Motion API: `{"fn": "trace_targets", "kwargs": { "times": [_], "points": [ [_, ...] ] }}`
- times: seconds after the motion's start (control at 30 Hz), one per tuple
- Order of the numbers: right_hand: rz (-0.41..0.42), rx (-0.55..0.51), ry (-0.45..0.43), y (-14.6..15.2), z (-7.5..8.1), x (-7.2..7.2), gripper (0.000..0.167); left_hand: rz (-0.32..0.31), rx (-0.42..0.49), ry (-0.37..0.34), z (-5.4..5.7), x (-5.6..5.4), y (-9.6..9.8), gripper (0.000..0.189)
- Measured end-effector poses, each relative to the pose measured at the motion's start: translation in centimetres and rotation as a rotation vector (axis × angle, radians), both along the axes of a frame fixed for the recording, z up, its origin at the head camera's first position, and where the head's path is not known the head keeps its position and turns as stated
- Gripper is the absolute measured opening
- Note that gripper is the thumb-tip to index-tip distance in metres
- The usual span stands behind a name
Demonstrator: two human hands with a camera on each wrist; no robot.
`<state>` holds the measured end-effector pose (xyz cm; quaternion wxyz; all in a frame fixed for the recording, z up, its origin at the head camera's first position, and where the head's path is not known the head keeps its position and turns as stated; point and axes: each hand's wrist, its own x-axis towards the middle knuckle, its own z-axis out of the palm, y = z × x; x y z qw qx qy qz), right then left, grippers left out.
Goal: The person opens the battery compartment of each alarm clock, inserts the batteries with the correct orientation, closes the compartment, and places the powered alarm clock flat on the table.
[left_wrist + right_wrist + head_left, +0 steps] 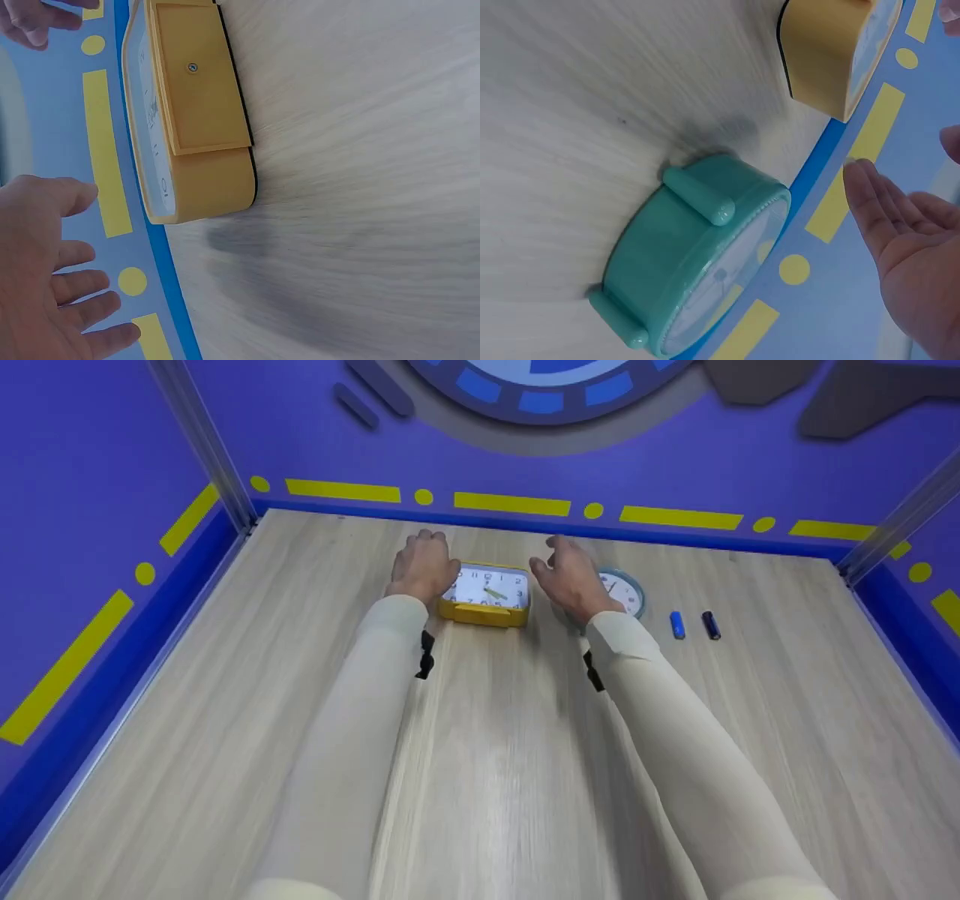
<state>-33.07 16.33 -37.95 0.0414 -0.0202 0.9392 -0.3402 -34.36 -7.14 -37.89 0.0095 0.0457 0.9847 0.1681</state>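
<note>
The left hand (424, 568) is loosely spread and holds nothing, beside the left edge of the yellow rectangular clock (489, 589); the right hand (574, 579), its fingers extended and likewise empty, hovers between that clock and the round teal clock (631, 594). The yellow clock lies face up near the table's far edge, its numerals upright to the person, with a panel (202, 105) bearing a small screw (193, 67) along its near side. The teal clock lies face up to its right, partly behind the right wrist, two stubby feet (699, 196) on its side. Judging by this, both clocks are set down and neither is being worked on; a blue battery (678, 625) and a dark battery (711, 625) lie loose farther right, well apart from the hands and in neither clock. No opened compartment shows, and with both backs turned down I can't tell whether either clock has a cell inside. All rest on the wood-grain table (480, 780), before a blue printed wall (487, 472).
</note>
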Motion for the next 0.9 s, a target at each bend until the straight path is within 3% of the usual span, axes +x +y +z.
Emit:
{"fn": "trace_targets", "kwargs": {
  "times": [0.5,0.73,0.9],
  "points": [
    [-0.001,0.043,-0.11,-1.9,-1.1,0.6,0.058,0.049,0.014,-0.069,-0.7,0.2,0.2,0.029],
    [-0.056,0.01,-0.212,-2.4,-1.4,0.3,0.055,0.087,0.124,-0.116,-1.5,0.6,-0.1,0.025],
    [-0.075,0.0,-0.244,-2.6,-1.8,0.2,0.053,0.095,0.151,-0.136,-1.9,0.7,-0.1,0.025]
  ]
}}
